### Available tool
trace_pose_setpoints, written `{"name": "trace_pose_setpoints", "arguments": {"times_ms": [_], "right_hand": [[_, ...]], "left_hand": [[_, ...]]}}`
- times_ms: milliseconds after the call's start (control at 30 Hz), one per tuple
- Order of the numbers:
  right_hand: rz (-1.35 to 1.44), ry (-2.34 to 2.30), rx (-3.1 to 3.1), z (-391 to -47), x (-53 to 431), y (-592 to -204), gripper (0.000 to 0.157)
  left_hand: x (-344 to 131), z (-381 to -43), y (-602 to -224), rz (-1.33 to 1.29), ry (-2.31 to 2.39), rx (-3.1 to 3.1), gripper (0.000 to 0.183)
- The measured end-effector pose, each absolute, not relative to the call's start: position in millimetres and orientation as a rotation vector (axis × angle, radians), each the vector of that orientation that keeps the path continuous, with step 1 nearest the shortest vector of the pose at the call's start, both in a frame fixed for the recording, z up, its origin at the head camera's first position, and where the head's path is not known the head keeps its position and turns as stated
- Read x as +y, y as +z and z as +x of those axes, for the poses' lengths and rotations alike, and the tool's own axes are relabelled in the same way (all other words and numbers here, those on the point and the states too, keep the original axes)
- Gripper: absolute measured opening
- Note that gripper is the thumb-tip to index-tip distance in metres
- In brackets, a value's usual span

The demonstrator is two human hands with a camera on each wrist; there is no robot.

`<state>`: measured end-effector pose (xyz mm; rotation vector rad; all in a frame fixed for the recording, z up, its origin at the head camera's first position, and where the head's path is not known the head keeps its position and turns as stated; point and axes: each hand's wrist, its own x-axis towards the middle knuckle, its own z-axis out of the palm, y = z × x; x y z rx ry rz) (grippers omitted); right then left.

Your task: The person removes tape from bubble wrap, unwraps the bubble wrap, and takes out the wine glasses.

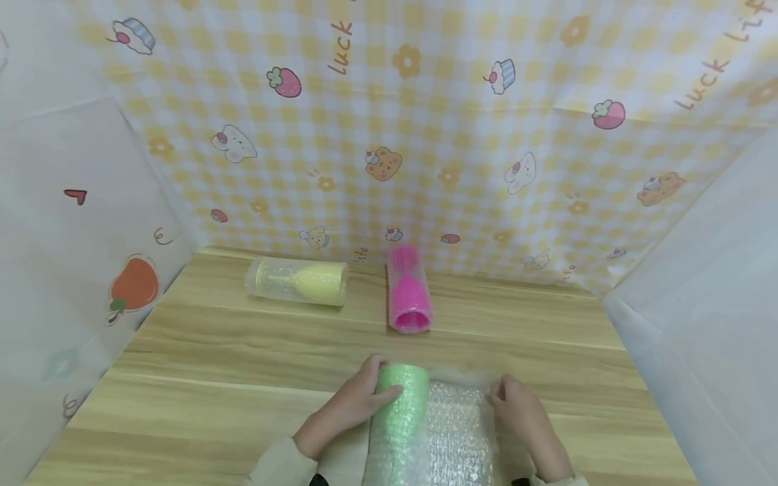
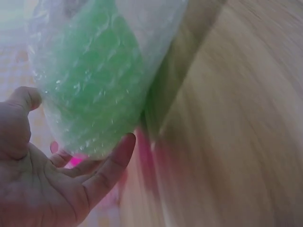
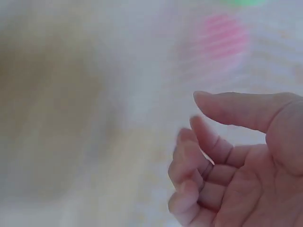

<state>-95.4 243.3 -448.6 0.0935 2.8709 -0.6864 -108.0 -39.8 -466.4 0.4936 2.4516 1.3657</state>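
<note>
A green plastic goblet (image 1: 404,398) lies lengthwise along the left side of a sheet of bubble wrap (image 1: 458,432), its wide end pointing away from me. My left hand (image 1: 365,395) holds that wide end, thumb on one side and fingers on the other. In the left wrist view, bubble wrap covers the goblet (image 2: 94,80) between the thumb and fingertips. By the sheet's right edge is my right hand (image 1: 516,408). Seen from the right wrist, its fingers (image 3: 187,156) are loosely bent, with a gap to the thumb and nothing visible between them.
Toward the back of the wooden table (image 1: 243,351), a yellow goblet (image 1: 319,282) wrapped in bubble wrap lies on its side. A wrapped pink goblet (image 1: 410,290) lies to its right, mouth toward me. A checked cloth (image 1: 425,135) hangs behind, with white sheeting at both sides.
</note>
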Motion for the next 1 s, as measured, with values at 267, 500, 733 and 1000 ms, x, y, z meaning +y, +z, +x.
{"name": "trace_pose_setpoints", "arguments": {"times_ms": [267,500,733,1000], "right_hand": [[-0.657,-0.773,2.811,-93,195,-430,0.028],[-0.647,-0.870,2.706,-110,189,-448,0.052],[-0.450,-0.667,2.669,-118,180,-455,0.077],[-0.408,-0.483,2.667,-134,174,-461,0.086]], "left_hand": [[-28,-107,-463,0.473,1.291,2.517,0.063],[-30,-106,-461,0.501,1.292,2.492,0.061],[-29,-106,-457,0.504,1.276,2.500,0.061],[-35,-104,-455,0.527,1.241,2.561,0.059]]}}
